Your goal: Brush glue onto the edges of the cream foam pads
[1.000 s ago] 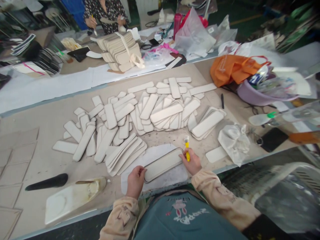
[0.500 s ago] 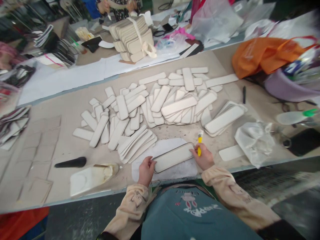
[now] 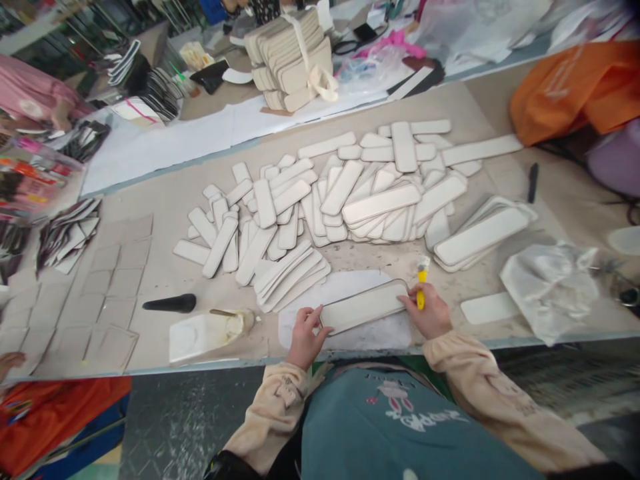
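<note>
A long, pale strip with rounded ends and a dark edge lies before me over a white sheet. My left hand pinches its left end between thumb and fingers. At the other end, my right hand has its fingertips on the strip while gripping a small brush with a yellow handle, its pale bristles pointing up and away. Just beyond the strip, several similar pieces are fanned in a stack. Behind them spreads a large loose heap of such strips.
To my left are an open white container holding a stick and a black tapered tool. Thin square pieces lie farther left. A white plastic bag sits at right. Another person's pink sleeve shows at upper left.
The view has swung left, so the table's contents appear farther right. My left hand's thumb and fingers now spread more around the strip's end. The brush stays in my right hand.
</note>
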The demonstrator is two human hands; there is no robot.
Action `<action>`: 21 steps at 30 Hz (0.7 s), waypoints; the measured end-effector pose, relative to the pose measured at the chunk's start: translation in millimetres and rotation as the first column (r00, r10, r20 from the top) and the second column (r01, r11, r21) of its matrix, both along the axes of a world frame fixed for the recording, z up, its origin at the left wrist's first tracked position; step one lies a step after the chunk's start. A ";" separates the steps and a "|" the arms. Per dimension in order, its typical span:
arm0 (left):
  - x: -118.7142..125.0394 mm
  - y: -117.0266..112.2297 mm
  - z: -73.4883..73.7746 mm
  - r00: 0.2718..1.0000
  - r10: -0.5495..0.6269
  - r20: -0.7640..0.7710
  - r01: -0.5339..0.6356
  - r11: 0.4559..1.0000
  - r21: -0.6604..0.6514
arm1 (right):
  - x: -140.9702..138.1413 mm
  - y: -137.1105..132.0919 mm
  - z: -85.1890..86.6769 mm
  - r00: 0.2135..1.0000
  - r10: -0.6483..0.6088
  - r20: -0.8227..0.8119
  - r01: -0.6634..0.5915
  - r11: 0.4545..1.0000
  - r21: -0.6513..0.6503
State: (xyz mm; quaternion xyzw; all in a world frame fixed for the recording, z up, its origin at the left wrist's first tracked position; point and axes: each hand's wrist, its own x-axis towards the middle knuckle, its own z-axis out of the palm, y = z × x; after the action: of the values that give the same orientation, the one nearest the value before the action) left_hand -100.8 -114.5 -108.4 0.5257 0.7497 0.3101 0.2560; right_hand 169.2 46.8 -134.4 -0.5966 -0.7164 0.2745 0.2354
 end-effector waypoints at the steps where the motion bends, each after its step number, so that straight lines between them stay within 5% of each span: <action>1: 0.7 -3.8 0.9 0.998 -0.042 -0.049 0.042 0.999 0.008 | 0.2 -0.2 0.0 1.000 -0.002 -0.003 0.002 1.000 -0.004; 5: 4.2 -19.8 -2.7 0.968 -0.185 -0.171 0.189 0.982 0.005 | 1.5 -1.2 -2.7 1.000 0.002 -0.017 -0.002 1.000 -0.016; 12: 11.7 -25.2 -11.7 0.942 -0.190 -0.277 0.199 0.980 0.003 | 2.8 -0.8 -11.6 1.000 0.004 0.008 -0.004 0.999 0.034; 21: 12.0 -24.0 -18.3 0.932 -0.171 -0.319 0.216 0.970 0.111 | -0.8 9.1 0.5 1.000 0.027 0.004 -0.027 0.998 -0.061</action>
State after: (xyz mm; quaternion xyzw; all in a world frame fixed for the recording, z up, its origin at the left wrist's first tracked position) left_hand -88.9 -138.4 -126.7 0.6558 0.7005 0.2512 0.1272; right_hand 168.4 55.9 -133.9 -0.5944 -0.7164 0.2980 0.2116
